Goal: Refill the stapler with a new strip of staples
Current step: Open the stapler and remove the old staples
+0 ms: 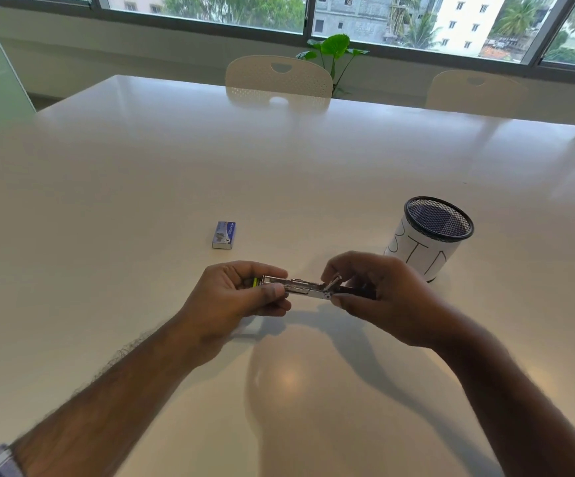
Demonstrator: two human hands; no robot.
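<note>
A small metal stapler (pixel 305 287) is held level a little above the white table (pixel 141 173), opened out flat so its silver staple channel faces up. My left hand (pixel 241 297) grips its left end, where a bit of yellow-green plastic shows. My right hand (pixel 379 297) holds the right end, with the dark top arm folded back under the fingers and thumb near the hinge. A small blue staple box (pixel 224 235) lies closed on the table, beyond my left hand. No loose staple strip can be made out.
A black mesh pen cup (pixel 430 235) wrapped in white paper stands just beyond my right hand. Two pale chairs (pixel 279 79) stand at the table's far edge, with a green plant (pixel 334 49) and windows behind them.
</note>
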